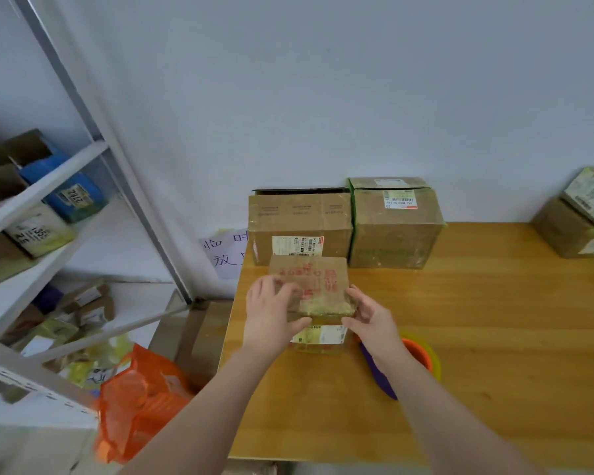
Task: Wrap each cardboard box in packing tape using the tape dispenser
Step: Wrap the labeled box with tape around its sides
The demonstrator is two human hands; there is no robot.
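— Where's the box you're working on?

— I've got the small box (314, 282) near the left edge of the bench (494, 337), roughly midway between its near and far edges. The face turned up at me carries red print, and there's a pale label lower down on the near side.

— And the hands?

— Both clamped on it, one on either side. My left hand (275, 313) has its fingers spread over the printed face and its thumb pressed to the near side. My right hand (371, 320) grips the right side, thumb in front. I can't tell whether the box's bottom rests on the bench.

— The tape dispenser?

— The tape dispenser (422, 354) lies on the bench just right of the small box, partly hidden under my right forearm: purple handle, orange and yellow round the roll.

— What else?

— At the far edge, against the wall, a brown box (299, 228) and a green-taped box (395, 231) stand side by side, just behind the small one. Stacked boxes (576, 221) sit at the far right. Off the left edge are an orange mesh bag (141, 399) and a shelf (45, 186) of cartons.
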